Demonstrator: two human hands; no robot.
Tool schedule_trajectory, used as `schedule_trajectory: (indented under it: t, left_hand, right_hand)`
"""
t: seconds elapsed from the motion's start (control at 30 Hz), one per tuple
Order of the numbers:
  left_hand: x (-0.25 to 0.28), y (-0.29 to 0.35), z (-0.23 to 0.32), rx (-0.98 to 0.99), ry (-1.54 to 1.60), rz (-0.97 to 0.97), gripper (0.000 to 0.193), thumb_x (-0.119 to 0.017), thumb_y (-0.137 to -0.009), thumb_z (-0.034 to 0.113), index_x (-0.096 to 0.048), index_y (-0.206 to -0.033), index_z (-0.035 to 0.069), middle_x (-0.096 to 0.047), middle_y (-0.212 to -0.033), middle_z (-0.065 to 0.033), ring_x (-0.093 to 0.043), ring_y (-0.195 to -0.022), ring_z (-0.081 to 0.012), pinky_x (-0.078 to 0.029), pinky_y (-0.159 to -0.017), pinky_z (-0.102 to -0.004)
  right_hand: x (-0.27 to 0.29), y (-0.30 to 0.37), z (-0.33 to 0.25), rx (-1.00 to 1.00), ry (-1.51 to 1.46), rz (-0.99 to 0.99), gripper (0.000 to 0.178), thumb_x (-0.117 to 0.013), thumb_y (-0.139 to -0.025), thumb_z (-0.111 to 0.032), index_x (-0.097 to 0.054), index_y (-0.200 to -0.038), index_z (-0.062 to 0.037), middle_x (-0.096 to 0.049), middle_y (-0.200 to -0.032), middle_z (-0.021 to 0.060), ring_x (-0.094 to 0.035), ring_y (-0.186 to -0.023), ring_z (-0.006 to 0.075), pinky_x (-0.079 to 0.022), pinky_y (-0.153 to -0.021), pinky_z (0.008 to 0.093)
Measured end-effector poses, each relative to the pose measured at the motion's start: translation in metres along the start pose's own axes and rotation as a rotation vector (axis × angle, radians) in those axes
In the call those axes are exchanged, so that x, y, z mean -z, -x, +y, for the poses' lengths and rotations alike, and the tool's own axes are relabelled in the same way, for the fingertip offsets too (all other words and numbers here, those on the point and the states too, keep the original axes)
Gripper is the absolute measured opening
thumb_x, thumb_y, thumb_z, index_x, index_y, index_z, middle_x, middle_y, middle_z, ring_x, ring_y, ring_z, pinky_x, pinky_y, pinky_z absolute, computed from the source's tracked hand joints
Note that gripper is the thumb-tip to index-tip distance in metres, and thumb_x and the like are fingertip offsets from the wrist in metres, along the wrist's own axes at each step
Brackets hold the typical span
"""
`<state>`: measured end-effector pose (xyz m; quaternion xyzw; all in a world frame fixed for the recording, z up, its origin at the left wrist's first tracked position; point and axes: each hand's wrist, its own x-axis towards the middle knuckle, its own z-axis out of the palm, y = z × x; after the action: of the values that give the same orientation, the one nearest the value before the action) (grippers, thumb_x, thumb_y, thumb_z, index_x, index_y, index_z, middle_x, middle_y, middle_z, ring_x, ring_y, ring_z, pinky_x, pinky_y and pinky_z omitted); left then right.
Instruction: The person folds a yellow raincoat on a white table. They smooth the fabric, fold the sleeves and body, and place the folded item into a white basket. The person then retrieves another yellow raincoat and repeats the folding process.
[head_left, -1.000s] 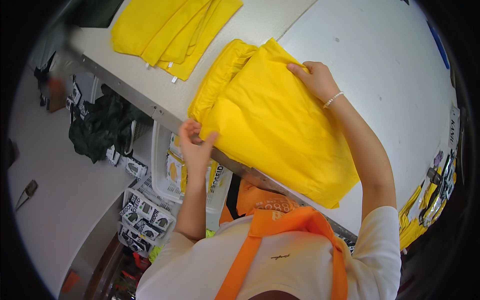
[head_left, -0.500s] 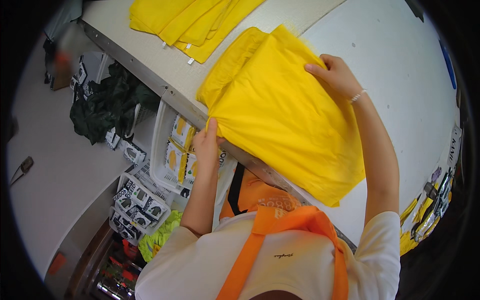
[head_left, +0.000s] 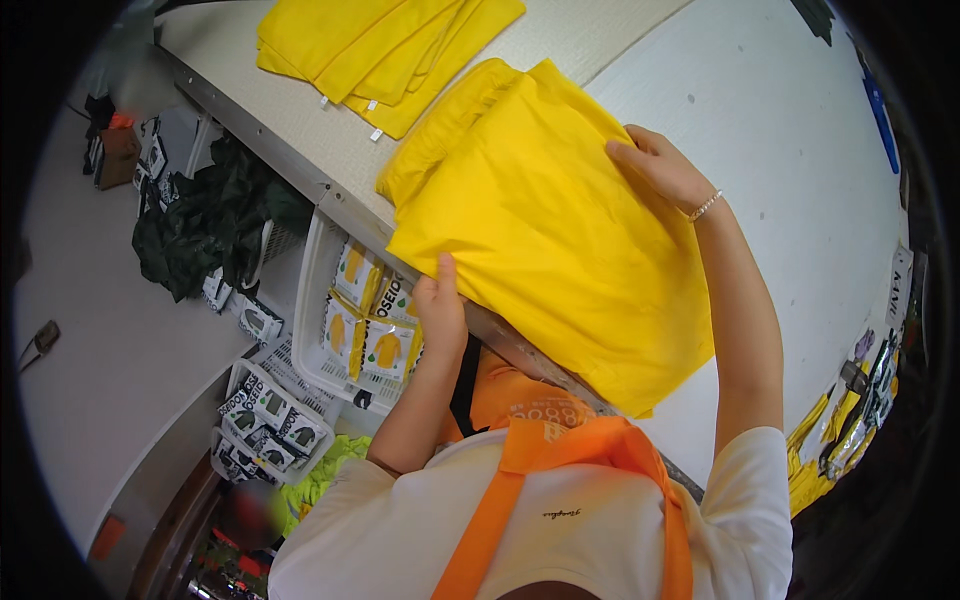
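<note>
A folded yellow garment (head_left: 560, 230) of thin cloth lies on the pale table, with a gathered band along its far left side. My left hand (head_left: 442, 315) is at its near left edge, thumb on top and fingers mostly hidden under the cloth. On the far right edge, my right hand (head_left: 660, 170) pinches the cloth between thumb and fingers, and its wrist bears a beaded bracelet. The garment's near edge hangs slightly past the table's front edge. Beyond it lies a stack of folded yellow garments (head_left: 390, 50) with small white tags.
The table (head_left: 740, 110) has a metal front edge. Below it on the left stands a white basket (head_left: 312, 300) of packets with yellow pictures. Dark green cloth (head_left: 215, 220) is heaped farther left, above a smaller basket of packets (head_left: 270, 420). A blue object (head_left: 880, 125) lies far right.
The pulled left corner of the garment has spread out flatter. My left hand has shifted slightly right and nearer to me; the right hand has come a little nearer along its edge.
</note>
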<state>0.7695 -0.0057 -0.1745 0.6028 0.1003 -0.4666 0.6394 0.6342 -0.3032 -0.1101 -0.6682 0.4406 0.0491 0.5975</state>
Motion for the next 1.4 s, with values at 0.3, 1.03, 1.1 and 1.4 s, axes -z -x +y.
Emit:
schedule_trajectory:
  t: [0.3,1.03,1.1,1.4]
  left_hand:
    - [-0.017,0.011,-0.004,-0.258,-0.419,-0.075,0.051,-0.065,-0.082,0.005,-0.037,-0.123,-0.007,-0.053,-0.115,-0.0164,-0.051,-0.106,-0.0214,-0.040,-0.092,-0.0315]
    - [-0.106,-0.023,0.046,-1.171,-1.699,-0.761,0.067,-0.053,-0.081,0.052,-0.035,-0.139,0.024,-0.023,-0.149,-0.0071,-0.016,-0.137,-0.0345,-0.008,-0.106,-0.0608]
    - [-0.107,-0.039,0.030,-1.164,-1.752,-0.748,0.068,-0.053,-0.081,0.053,-0.033,-0.140,0.025,-0.021,-0.149,-0.0067,-0.015,-0.137,-0.0348,-0.007,-0.106,-0.0602]
    - [-0.119,-0.041,0.014,-1.305,-1.832,-0.579,0.068,-0.054,-0.082,0.051,-0.033,-0.140,0.023,-0.020,-0.150,-0.0084,-0.016,-0.137,-0.0329,-0.010,-0.106,-0.0588]
  right_hand:
    - [-0.035,-0.013,0.027,-0.004,0.302,0.376,0.046,-0.061,-0.083,-0.042,-0.059,-0.085,0.0042,-0.062,-0.079,0.0208,-0.060,-0.073,0.0293,-0.047,-0.069,0.0351]
    - [-0.075,-0.096,0.009,0.391,1.009,0.352,0.055,-0.032,-0.095,-0.042,-0.015,-0.145,-0.0264,-0.014,-0.152,0.0040,-0.012,-0.139,0.0270,-0.011,-0.110,0.0525]
    - [-0.055,-0.073,0.013,0.434,0.766,0.481,0.054,-0.037,-0.094,-0.041,-0.022,-0.144,-0.0235,-0.020,-0.150,0.0063,-0.018,-0.137,0.0284,-0.015,-0.110,0.0504]
    - [-0.057,0.248,0.219,-0.277,-0.461,0.930,0.063,-0.057,-0.090,-0.027,-0.026,-0.139,-0.0033,-0.045,-0.129,0.0147,-0.045,-0.117,0.0227,-0.042,-0.094,0.0343]
